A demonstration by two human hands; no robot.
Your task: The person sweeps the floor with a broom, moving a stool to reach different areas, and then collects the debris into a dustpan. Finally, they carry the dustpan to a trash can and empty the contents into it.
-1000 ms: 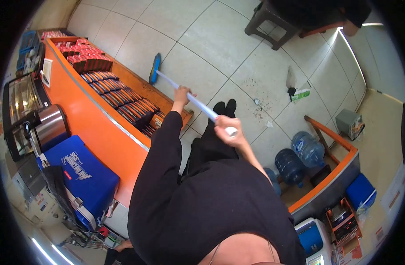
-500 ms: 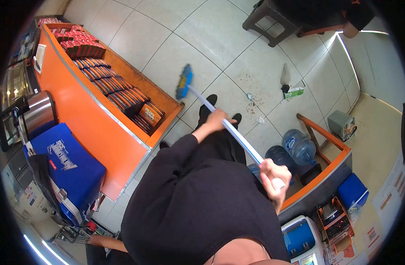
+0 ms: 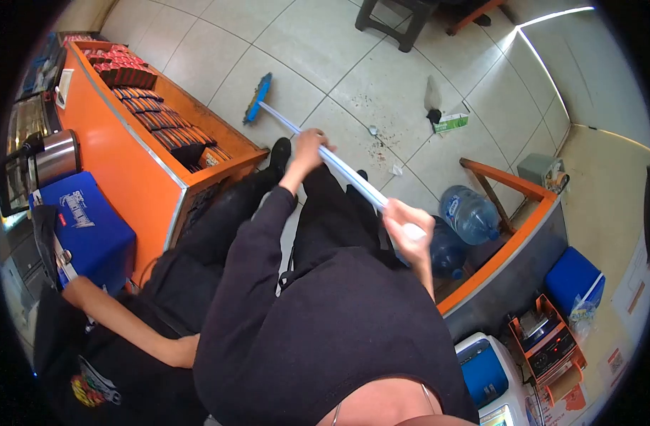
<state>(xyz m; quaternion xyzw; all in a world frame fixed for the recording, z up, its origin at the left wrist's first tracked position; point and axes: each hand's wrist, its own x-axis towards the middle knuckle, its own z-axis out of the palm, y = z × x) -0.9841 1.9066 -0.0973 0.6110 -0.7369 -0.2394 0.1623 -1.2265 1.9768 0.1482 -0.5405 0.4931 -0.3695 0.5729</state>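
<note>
While the broom (image 3: 286,124) is slanting across the tiled floor (image 3: 318,42), its blue head (image 3: 257,98) down beside the orange counter (image 3: 137,170), I'm gripping the white handle two-handed: left hand (image 3: 307,145) wrapped tight mid-shaft, right hand (image 3: 409,231) closed round the top end. I reckon short, flat strokes toward the scattered crumbs (image 3: 382,135) are working best here. Another person (image 3: 91,355) is crowding my left. Water jugs (image 3: 470,213) are standing by the right-hand counter, and a stool (image 3: 396,18) is sitting farther off.
</note>
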